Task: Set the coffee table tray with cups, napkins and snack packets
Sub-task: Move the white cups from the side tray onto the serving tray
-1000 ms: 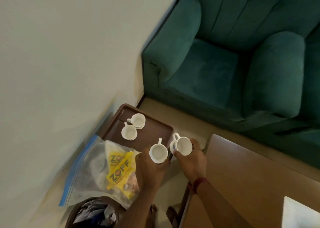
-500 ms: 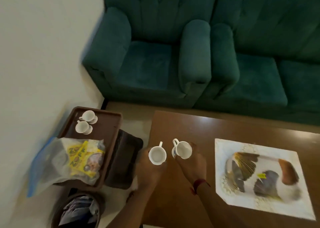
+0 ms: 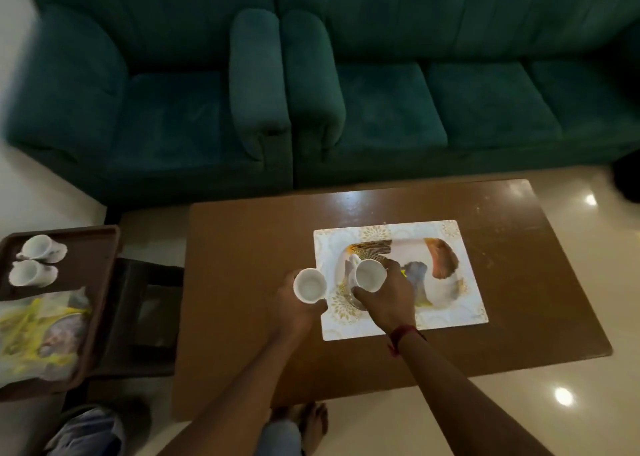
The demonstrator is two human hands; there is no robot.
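Nearest the camera, a bare foot (image 3: 313, 424) rests on the glossy floor at the edge of the brown surface (image 3: 242, 247). Above it, the left hand (image 3: 298, 312) is wrapped around a white cup (image 3: 309, 285), held over the surface just left of the white patterned tray (image 3: 467, 303). The right hand (image 3: 389, 299), with a red thread at the wrist, is closed on a second white cup (image 3: 370, 275) over the tray's left part. Off to the left, a brown side tray (image 3: 100, 265) carries two more white cups (image 3: 38, 260) and a clear bag of yellow snack packets (image 3: 38, 334). Beyond the surface stands a green sofa (image 3: 381, 109).
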